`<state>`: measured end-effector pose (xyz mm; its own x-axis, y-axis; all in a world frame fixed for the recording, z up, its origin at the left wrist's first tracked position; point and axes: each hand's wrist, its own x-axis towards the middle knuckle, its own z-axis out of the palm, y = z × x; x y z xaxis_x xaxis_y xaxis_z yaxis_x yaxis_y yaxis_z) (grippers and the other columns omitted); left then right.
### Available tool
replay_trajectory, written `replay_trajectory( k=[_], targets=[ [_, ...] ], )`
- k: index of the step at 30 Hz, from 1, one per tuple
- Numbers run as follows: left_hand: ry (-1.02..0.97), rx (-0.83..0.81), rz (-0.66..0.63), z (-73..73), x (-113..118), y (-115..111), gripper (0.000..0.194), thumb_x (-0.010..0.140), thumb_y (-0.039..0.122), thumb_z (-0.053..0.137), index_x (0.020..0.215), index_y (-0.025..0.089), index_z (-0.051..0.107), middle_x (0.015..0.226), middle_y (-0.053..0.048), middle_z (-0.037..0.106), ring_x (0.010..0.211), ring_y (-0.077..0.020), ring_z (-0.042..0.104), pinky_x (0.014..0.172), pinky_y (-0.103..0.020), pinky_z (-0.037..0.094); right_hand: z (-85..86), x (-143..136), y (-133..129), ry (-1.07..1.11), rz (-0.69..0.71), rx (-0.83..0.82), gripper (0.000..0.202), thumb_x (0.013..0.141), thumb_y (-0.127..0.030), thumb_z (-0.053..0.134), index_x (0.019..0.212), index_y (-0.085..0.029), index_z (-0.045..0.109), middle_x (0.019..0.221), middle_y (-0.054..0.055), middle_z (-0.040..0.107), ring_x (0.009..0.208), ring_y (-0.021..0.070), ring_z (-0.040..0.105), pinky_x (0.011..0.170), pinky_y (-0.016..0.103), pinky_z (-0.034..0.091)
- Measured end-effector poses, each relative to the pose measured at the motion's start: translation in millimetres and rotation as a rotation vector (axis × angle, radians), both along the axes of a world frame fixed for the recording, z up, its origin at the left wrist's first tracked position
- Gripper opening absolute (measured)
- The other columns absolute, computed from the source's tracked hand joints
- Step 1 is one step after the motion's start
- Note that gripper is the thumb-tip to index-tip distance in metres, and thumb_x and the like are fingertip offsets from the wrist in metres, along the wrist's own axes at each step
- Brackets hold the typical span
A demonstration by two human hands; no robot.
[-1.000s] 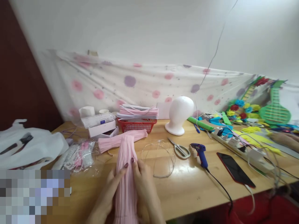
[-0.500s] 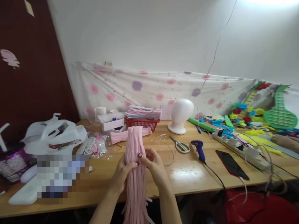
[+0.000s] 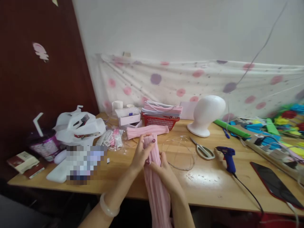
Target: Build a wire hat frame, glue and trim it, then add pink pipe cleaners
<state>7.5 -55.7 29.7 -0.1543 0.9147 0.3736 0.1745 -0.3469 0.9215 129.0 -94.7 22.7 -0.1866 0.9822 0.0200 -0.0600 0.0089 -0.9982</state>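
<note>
A bundle of long pink pipe cleaners hangs upright in front of me, its lower end past the table edge. My left hand is wrapped round it near the top, thumb on the front. Lower down, my right hand grips the same bundle from the right, its thumb across the strands. Just behind the top lies a second pink bundle, flat on the table. To the right of my hands is a loop of thin wire.
A red basket of pipe cleaners stands at the back, beside white boxes. Rightward are a white foam head, scissors, a blue glue gun with its cord, and a phone. Plastic bags lie left.
My view has swung left, so the table's things sit further right. My left hand has moved up to the bundle's top end, while my right hand holds on below it.
</note>
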Motion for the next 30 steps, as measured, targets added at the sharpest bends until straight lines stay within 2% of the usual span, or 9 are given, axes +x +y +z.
replay_trajectory(
  k=[2, 6, 8, 10, 14, 19, 25, 28, 30],
  targets=[
    [0.108, 0.033, 0.005, -4.2, 0, 2, 0.026, 0.094, 0.029, 0.049, 0.116, 0.018, 0.056, 0.104, -0.008, 0.068, 0.09, -0.02, 0.067, 0.08, -0.033, 0.056, -5.3, 0, 2, 0.002, 0.004, -0.096, 0.056, 0.067, -0.035, 0.077, 0.115, -0.022, 0.05, 0.101, 0.004, 0.068, 0.092, 0.025, 0.067, 0.081, 0.036, 0.053],
    [0.362, 0.187, 0.07, -1.3, -10, 1, 0.029, 0.081, 0.02, 0.071, 0.109, 0.016, 0.064, 0.12, -0.012, 0.059, 0.117, -0.0262, 0.056, 0.104, -0.042, 0.045, -12.3, -2, 3, 0.034, 0.027, -0.123, 0.064, 0.063, -0.029, 0.077, 0.123, -0.021, 0.057, 0.108, 0.006, 0.071, 0.103, 0.0292, 0.066, 0.089, 0.039, 0.051],
    [0.503, 0.256, 0.074, 0.3, -17, -3, 0.015, 0.081, 0.017, 0.073, 0.095, 0.017, 0.069, 0.115, -0.011, 0.061, 0.117, -0.0266, 0.055, 0.107, -0.045, 0.041, -12.9, -3, 2, 0.044, 0.016, -0.094, 0.062, 0.062, -0.03, 0.077, 0.122, -0.021, 0.061, 0.114, 0.006, 0.072, 0.109, 0.0309, 0.064, 0.094, 0.041, 0.05],
    [0.64, 0.295, 0.051, -0.5, -21, -7, 0.005, 0.088, 0.017, 0.066, 0.088, 0.017, 0.071, 0.105, -0.009, 0.066, 0.107, -0.0246, 0.059, 0.101, -0.044, 0.046, -11.7, -3, 1, 0.008, -0.025, -0.042, 0.062, 0.063, -0.029, 0.078, 0.122, -0.021, 0.063, 0.117, 0.006, 0.071, 0.112, 0.0323, 0.063, 0.095, 0.042, 0.049],
    [0.888, 0.309, -0.049, -0.9, -24, -9, 0.019, 0.095, 0.013, 0.053, 0.1, 0.016, 0.071, 0.103, -0.008, 0.071, 0.099, -0.022, 0.066, 0.092, -0.039, 0.053, -7.4, 1, -2, -0.176, -0.025, 0.003, 0.066, 0.067, -0.027, 0.073, 0.131, -0.018, 0.059, 0.117, 0.008, 0.071, 0.111, 0.033, 0.063, 0.096, 0.041, 0.049],
    [1.108, 0.216, -0.139, 18.9, -20, -5, 0.019, 0.092, 0.008, 0.051, 0.095, 0.011, 0.069, 0.094, -0.011, 0.073, 0.084, -0.0251, 0.07, 0.076, -0.037, 0.057, -7.9, 3, -7, -0.322, -0.032, 0.102, 0.063, 0.071, -0.024, 0.063, 0.133, -0.014, 0.054, 0.118, 0.01, 0.068, 0.109, 0.0312, 0.061, 0.097, 0.041, 0.046],
    [1.08, 0.09, -0.146, 37.3, -8, 4, 0.019, 0.091, 0.007, 0.051, 0.1, 0.011, 0.067, 0.109, -0.014, 0.069, 0.105, -0.0277, 0.065, 0.091, -0.045, 0.052, -4.5, 6, -10, -0.375, -0.006, 0.08, 0.065, 0.068, -0.021, 0.063, 0.133, -0.018, 0.053, 0.115, 0.007, 0.066, 0.104, 0.0278, 0.059, 0.092, 0.038, 0.046],
    [0.957, -0.031, -0.159, 35.9, -7, 20, 0.011, 0.094, 0.019, 0.06, 0.1, 0.013, 0.067, 0.111, -0.009, 0.068, 0.108, -0.0245, 0.064, 0.097, -0.049, 0.05, -2.4, 7, -12, -0.409, 0.04, 0.003, 0.04, 0.066, -0.021, 0.061, 0.106, -0.016, 0.064, 0.093, 0.004, 0.067, 0.088, 0.0251, 0.059, 0.078, 0.035, 0.048],
    [0.822, -0.122, -0.189, 33.5, -9, 34, 0.018, 0.093, 0.028, 0.064, 0.105, 0.015, 0.066, 0.115, -0.008, 0.067, 0.108, -0.0233, 0.063, 0.095, -0.048, 0.052, -0.8, 8, -14, -0.423, 0.06, -0.024, 0.028, 0.065, -0.021, 0.06, 0.092, -0.016, 0.064, 0.081, 0.002, 0.064, 0.078, 0.0225, 0.057, 0.07, 0.033, 0.046]
  ],
)
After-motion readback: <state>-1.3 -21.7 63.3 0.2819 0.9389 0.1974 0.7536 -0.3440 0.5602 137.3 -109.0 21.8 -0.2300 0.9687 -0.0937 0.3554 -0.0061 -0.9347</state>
